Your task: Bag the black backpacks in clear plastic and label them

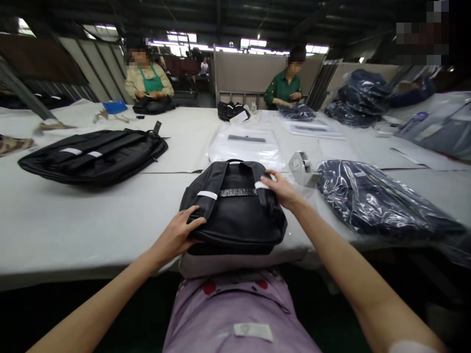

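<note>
A black backpack (239, 220) lies at the table's front edge, its shoulder straps facing up, with white wraps around both straps. My left hand (184, 228) rests on its left side near the lower strap, fingers apart. At the right strap, my right hand (280, 189) has its fingers closed on the strap beside the white wrap. A clear strip spans between the two straps. Just right of the backpack stands a tape dispenser (303, 169).
Another black backpack (95, 154) lies at the left. Plastic-wrapped bags (379, 196) are at the right on the white table (110, 220). Clear plastic bags (246, 144) lie beyond my backpack. Two people (149, 81) (287, 86) work across the table.
</note>
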The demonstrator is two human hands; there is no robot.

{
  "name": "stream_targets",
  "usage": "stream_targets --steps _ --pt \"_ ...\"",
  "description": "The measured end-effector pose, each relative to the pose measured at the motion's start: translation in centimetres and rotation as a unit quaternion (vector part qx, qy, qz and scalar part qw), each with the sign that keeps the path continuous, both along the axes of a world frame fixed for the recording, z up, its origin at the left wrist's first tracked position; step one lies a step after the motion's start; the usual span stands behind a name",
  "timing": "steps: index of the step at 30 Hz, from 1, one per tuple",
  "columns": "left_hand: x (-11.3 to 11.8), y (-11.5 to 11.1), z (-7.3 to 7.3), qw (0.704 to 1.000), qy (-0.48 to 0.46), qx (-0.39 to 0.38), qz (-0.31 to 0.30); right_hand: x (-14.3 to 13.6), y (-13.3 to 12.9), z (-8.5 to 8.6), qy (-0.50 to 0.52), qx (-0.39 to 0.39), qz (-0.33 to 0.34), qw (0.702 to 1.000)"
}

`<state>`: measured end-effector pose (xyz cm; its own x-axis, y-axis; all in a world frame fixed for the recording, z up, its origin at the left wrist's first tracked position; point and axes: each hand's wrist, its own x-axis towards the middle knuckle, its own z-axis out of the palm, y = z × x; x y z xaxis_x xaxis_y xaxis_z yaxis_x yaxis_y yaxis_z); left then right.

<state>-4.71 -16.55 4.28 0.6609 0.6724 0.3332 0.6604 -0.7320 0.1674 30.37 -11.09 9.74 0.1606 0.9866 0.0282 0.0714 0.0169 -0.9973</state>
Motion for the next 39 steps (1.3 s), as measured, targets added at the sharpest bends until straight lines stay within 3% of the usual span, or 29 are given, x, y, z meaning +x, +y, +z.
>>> stream_targets --steps 3,6,11,14,17,21,24,27,29,30,32,34,37,39 --pt "0.1 0.3 -0.6 1.0 0.012 0.011 -0.004 0.2 -2.2 -3.6 -0.036 -0.039 -0.003 0.999" --pt "0.2 0.0 -0.7 0.998 0.05 0.022 -0.008 1.7 -2.5 -4.8 -0.045 -0.05 -0.018 0.998" --pt "0.8 -1.2 1.9 0.988 0.115 0.102 0.014 2.4 -1.3 -3.3 -0.01 -0.04 -0.017 0.999" --pt "1.1 -1.1 2.7 0.981 0.157 0.101 -0.05 1.4 -1.2 -2.2 0.002 -0.017 0.01 1.0" --pt "1.3 -0.5 2.1 0.979 0.176 0.068 -0.08 0.1 -1.7 -1.7 -0.015 0.004 0.05 0.999" --pt "1.2 0.1 0.6 0.983 0.152 0.059 -0.08 -0.8 -2.3 -2.9 -0.089 0.019 0.074 0.993" --pt "1.0 0.2 -0.5 0.986 0.129 0.068 -0.075 -0.5 -2.7 -3.3 -0.174 0.044 0.048 0.983" --pt "0.7 0.2 -1.4 0.988 0.111 0.077 -0.071 -0.1 -4.4 -2.0 -0.235 0.098 0.008 0.967" --pt "0.7 0.2 -1.8 0.989 0.104 0.081 -0.067 -0.4 -6.7 -1.2 -0.314 0.157 0.035 0.936" --pt "0.8 0.3 -1.8 0.989 0.105 0.079 -0.064 -0.8 -7.9 -1.1 -0.375 0.193 0.072 0.904" --pt "1.2 0.4 -1.5 0.989 0.117 0.067 -0.054 -1.8 -10.2 -2.0 -0.507 0.257 0.155 0.808" --pt "1.6 0.6 -0.8 0.987 0.146 0.05 -0.044 -2.7 -11.4 -3.8 -0.588 0.295 0.185 0.73" --pt "2.0 0.9 0.6 0.979 0.191 0.041 -0.063 -3.0 -11.6 -6.6 -0.629 0.344 0.177 0.675" --pt "2.0 0.8 0.7 0.975 0.196 0.054 -0.084 -2.8 -11.6 -7.7 -0.642 0.368 0.175 0.65"
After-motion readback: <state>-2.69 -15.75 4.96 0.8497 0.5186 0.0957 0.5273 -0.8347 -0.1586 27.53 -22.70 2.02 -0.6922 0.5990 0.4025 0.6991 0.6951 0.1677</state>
